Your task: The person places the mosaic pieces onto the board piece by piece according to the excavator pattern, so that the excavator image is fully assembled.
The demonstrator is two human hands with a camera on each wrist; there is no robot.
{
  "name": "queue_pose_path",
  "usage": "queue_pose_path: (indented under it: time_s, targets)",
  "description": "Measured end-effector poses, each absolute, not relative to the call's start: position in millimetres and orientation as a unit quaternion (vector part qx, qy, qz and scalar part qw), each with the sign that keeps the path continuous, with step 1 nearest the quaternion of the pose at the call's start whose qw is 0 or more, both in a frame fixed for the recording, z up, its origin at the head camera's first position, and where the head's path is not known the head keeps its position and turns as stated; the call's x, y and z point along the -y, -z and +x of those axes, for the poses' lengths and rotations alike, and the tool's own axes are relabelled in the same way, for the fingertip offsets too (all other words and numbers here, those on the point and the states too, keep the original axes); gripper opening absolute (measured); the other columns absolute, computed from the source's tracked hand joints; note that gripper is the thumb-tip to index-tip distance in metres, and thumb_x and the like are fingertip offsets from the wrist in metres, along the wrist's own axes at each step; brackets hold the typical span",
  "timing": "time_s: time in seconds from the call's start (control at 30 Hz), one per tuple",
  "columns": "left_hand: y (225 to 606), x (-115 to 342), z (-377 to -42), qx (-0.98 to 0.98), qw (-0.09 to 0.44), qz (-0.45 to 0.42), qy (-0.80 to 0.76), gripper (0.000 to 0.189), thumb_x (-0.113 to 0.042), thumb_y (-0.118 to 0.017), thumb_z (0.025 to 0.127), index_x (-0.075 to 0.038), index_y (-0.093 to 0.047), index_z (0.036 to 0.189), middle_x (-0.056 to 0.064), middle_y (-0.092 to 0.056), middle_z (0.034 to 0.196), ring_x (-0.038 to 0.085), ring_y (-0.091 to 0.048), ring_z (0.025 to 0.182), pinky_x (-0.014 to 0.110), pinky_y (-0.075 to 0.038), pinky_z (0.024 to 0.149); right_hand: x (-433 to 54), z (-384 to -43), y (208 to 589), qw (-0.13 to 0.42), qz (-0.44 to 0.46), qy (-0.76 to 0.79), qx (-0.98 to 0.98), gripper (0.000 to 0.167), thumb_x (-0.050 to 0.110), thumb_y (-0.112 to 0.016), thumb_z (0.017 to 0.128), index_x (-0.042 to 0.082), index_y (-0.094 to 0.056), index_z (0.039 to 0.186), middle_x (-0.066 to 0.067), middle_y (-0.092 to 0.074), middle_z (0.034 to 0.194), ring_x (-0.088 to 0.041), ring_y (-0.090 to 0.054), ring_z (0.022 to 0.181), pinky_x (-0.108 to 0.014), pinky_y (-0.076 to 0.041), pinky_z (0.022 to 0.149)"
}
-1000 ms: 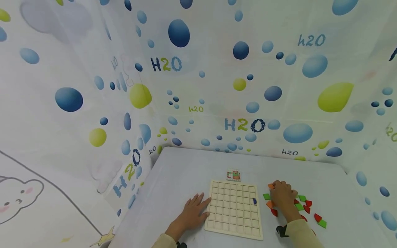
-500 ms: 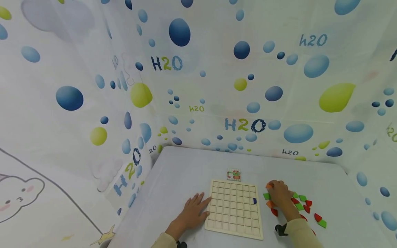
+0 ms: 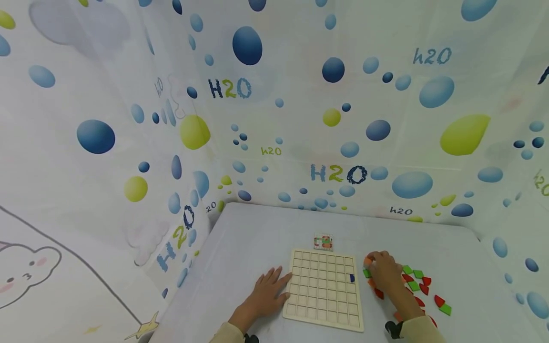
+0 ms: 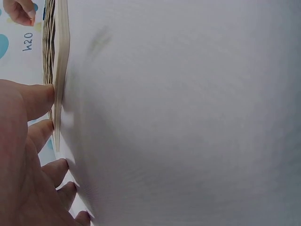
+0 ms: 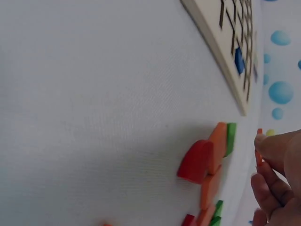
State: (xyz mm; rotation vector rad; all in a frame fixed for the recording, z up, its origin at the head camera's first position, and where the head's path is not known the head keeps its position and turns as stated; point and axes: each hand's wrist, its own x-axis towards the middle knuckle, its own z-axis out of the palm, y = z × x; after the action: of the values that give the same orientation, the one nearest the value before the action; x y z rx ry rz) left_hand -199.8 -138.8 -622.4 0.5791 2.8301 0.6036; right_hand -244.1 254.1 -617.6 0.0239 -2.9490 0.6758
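Observation:
A pale wooden board [image 3: 322,294] with a grid of square cells lies on the table. One dark blue piece [image 3: 352,278] sits in a cell near its right edge. My left hand [image 3: 267,294] lies with fingers spread, its thumb and index fingertips against the board's left side. To the right of the board, my right hand [image 3: 385,271] pinches a small orange tile [image 5: 258,157] between thumb and fingers, above the table. Below that hand are a red rounded piece [image 5: 195,162], orange tiles [image 5: 217,147] and a green tile [image 5: 230,139]. The held tile's full outline is hidden by the fingers.
A small printed pattern card [image 3: 323,242] lies just behind the board. Several red and green pieces are scattered right of my right hand, with a green one [image 3: 445,309] farthest out. White sheeting [image 3: 300,95] with blue and green drops surrounds the table.
My right hand has shifted slightly left, toward the board, with the orange tile pinched and lifted from the pile. More pieces show behind its wrist. The left hand and board stay put.

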Motion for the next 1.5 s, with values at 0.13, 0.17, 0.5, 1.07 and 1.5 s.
queue_pose_path:
  time_s: [0.13,0.17,0.5,1.07,1.5]
  targets:
    - [624.1,137.7,-199.8,-0.956,0.096,0.192,-0.2,0.059,-0.045,-0.058,0.106,-0.028,-0.045,0.162,0.014,-0.032,0.172,0.042,-0.028,0.158,0.069,-0.023,0.124,-250.4,-231.8,616.9,0.087,0.047,-0.218,0.971,0.025,0.013,-0.075,0.096,0.002,-0.07,0.118,-0.023,-0.065,0.114,-0.043,-0.066,0.104,-0.059,-0.053,0.074]
    - [624.2,137.5,-199.8,-0.957,0.097,0.19,-0.198,0.059,-0.045,-0.057,0.107,-0.029,-0.045,0.162,0.013,-0.032,0.172,0.042,-0.028,0.159,0.068,-0.023,0.125,-249.2,-228.9,617.0,0.087,0.052,-0.218,0.971,0.024,0.012,-0.076,0.096,0.002,-0.071,0.117,-0.02,-0.066,0.112,-0.041,-0.067,0.101,-0.058,-0.054,0.074]
    - [626.4,138.4,-200.6,-0.957,0.093,0.194,-0.195,0.059,-0.045,-0.056,0.107,-0.028,-0.044,0.162,0.014,-0.033,0.172,0.042,-0.028,0.158,0.069,-0.024,0.124,-228.6,-199.8,616.1,0.024,0.065,-0.263,0.962,0.013,0.009,-0.074,0.095,0.012,-0.07,0.107,-0.004,-0.065,0.105,-0.021,-0.062,0.095,-0.046,-0.051,0.08]
    - [624.4,139.1,-199.4,-0.954,0.096,0.194,-0.209,0.058,-0.044,-0.057,0.107,-0.027,-0.046,0.161,0.015,-0.033,0.171,0.043,-0.028,0.158,0.07,-0.023,0.124,-214.2,-188.8,629.2,0.042,0.087,-0.245,0.965,0.015,0.015,-0.083,0.092,0.024,-0.071,0.093,0.004,-0.064,0.1,-0.017,-0.064,0.099,-0.043,-0.058,0.085]
    - [626.8,138.3,-199.2,-0.954,0.097,0.187,-0.211,0.059,-0.045,-0.058,0.106,-0.029,-0.045,0.161,0.013,-0.032,0.172,0.041,-0.027,0.159,0.068,-0.021,0.125,-212.1,-186.3,632.0,0.059,0.098,-0.257,0.96,0.01,0.008,-0.08,0.094,0.016,-0.077,0.099,0.005,-0.068,0.1,-0.017,-0.065,0.098,-0.04,-0.058,0.084]
